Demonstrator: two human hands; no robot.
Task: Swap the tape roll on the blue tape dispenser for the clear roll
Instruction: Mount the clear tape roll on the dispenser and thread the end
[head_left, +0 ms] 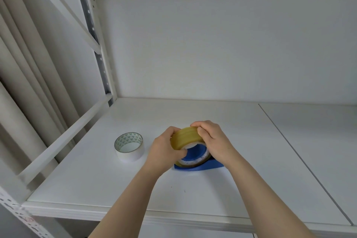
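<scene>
The clear, yellowish tape roll (pixel 184 138) sits tilted on the hub of the blue tape dispenser (pixel 195 166), which lies flat on the white shelf (pixel 96 183). My left hand (pixel 164 152) grips the roll's left side, thumb at its inner rim. My right hand (pixel 214 141) holds the roll's top and right side, fingers curled over its edge. The dispenser's right end is hidden under my right wrist. A white tape roll (pixel 129 146) with a green-patterned core lies flat to the left, apart from both hands.
The shelf's back wall (pixel 212 54) rises behind the hands. A metal upright (pixel 100 63) and a side rail (pixel 63 141) border the shelf on the left. A seam (pixel 301 156) between shelf boards runs to the right of the dispenser.
</scene>
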